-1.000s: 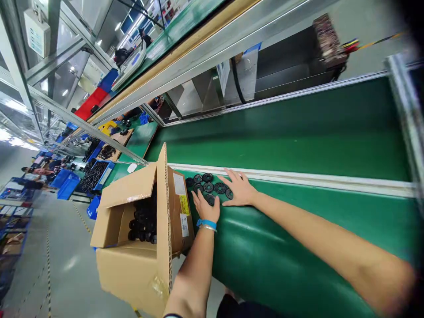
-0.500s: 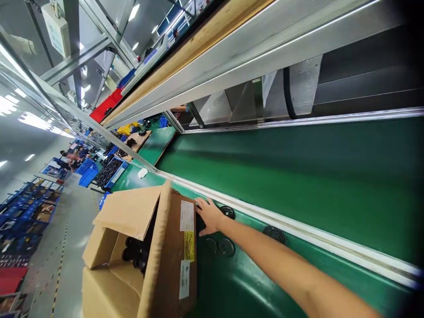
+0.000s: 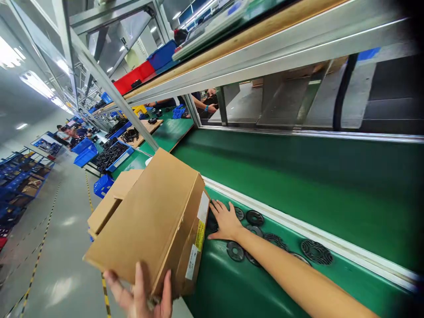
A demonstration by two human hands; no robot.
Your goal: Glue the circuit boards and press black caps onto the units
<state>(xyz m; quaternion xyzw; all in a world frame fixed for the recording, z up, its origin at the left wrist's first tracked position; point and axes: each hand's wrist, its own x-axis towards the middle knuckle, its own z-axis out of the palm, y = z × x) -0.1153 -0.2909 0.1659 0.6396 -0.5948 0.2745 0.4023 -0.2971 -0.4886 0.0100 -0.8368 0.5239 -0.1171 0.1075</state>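
Note:
A brown cardboard box (image 3: 155, 203) stands tilted at the near edge of the green worktop (image 3: 212, 287), its broad flap hiding the inside. White and yellow labels mark its right side. My right hand (image 3: 227, 223) lies with fingers spread beside that labelled side, fingertips at the box and over the black discs. My left hand (image 3: 141, 291) is at the box's lower front corner, fingers apart; whether it presses on the cardboard I cannot tell. Several black grooved discs, one a ribbed disc (image 3: 316, 251), lie flat around and beyond my right forearm.
A white metal rail (image 3: 281, 225) divides the worktop from a green conveyor belt (image 3: 298, 176). A slanting metal post (image 3: 115, 92) rises behind the box. Blue bins of black parts, one a blue tray (image 3: 114, 157), stand further left. Another person's hand (image 3: 211, 108) shows beyond the belt.
The view has shifted. The box's broad flap now covers the opening where black parts showed before. My left hand has come into view at the box, and more discs show beside my right hand.

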